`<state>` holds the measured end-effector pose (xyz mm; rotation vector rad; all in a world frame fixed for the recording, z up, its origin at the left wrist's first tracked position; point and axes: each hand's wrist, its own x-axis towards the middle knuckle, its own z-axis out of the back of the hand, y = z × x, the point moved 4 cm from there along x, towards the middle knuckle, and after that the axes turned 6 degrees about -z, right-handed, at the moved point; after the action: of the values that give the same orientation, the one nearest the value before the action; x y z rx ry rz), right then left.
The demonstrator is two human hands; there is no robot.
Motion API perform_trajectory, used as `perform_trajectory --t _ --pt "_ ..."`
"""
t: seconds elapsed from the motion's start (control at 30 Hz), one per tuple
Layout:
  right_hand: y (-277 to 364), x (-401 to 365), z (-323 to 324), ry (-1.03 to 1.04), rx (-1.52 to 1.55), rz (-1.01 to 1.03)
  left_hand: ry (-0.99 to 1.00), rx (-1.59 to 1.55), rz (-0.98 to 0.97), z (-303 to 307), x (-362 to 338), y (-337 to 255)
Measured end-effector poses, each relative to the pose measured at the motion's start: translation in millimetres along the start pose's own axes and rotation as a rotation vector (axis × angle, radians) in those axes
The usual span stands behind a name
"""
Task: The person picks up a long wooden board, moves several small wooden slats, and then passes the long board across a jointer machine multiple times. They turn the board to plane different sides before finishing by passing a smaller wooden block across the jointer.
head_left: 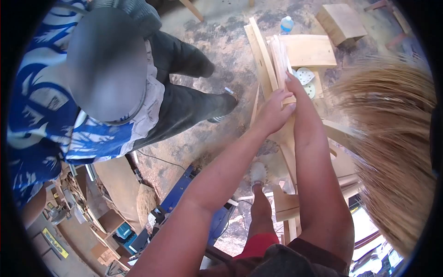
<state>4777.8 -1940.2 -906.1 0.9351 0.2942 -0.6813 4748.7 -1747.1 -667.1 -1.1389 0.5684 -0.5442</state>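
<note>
Both my arms reach forward over a dusty floor. My left hand [273,113] grips the near end of a stack of thin wooden boards [281,62] that stand on edge. My right hand [293,83] lies along the right side of the same stack, fingers pressed flat on it. Longer planks [260,57] lean on the left of the stack. A wide board [310,51] lies flat behind it, with white sanding discs [304,76] just right of my right hand.
A person in a blue patterned shirt [32,115] and dark trousers [184,99] stands at the left. A straw broom [392,143] fills the right. A wooden block [341,23] and a plastic bottle [286,23] sit farther off. Blue machinery [184,194] and clutter lie below.
</note>
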Motion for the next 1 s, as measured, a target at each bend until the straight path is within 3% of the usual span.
perform_trajectory --t 0.17,0.33,0.4,0.43,0.5,0.57,0.6,0.67,0.7,0.77,0.87,0.93,1.0 --pt "-10 -69 0 -0.22 0.077 0.057 -0.098 -0.035 -0.055 -16 -40 -39" --pt "17 -194 -2 -0.233 0.196 0.098 -0.171 -0.07 -0.154 -12 -109 -113" --pt "31 -246 0 -0.21 0.261 0.113 -0.304 0.038 -0.394 3 -157 -159" --pt "39 -271 4 -0.201 0.297 0.124 -0.346 0.061 -0.395 21 -186 -192" --pt "57 -328 14 -0.167 0.379 0.136 -0.464 0.102 -0.353 63 -258 -255" --pt "80 -380 18 -0.121 0.465 0.174 -0.359 0.061 -0.502 101 -341 -304" --pt "89 -400 16 -0.092 0.504 0.199 -0.448 0.089 -0.473 121 -387 -321" --pt "128 -445 17 -0.023 0.579 0.28 -0.269 0.047 -0.568 143 -477 -353" --pt "147 -473 15 0.003 0.617 0.328 -0.343 0.068 -0.549 156 -528 -364" --pt "202 -552 9 0.073 0.631 0.42 -0.231 0.165 -0.573 168 -633 -382" --pt "270 -726 -22 0.02 0.645 0.534 -0.463 0.355 -0.561 175 -797 -377" --pt "292 -814 -74 0.41 0.523 0.76 -0.711 0.513 -0.498 174 -907 -353" --pt "313 -916 -138 0.708 0.163 0.881 -1.01 0.687 -0.251 175 -1013 -321"
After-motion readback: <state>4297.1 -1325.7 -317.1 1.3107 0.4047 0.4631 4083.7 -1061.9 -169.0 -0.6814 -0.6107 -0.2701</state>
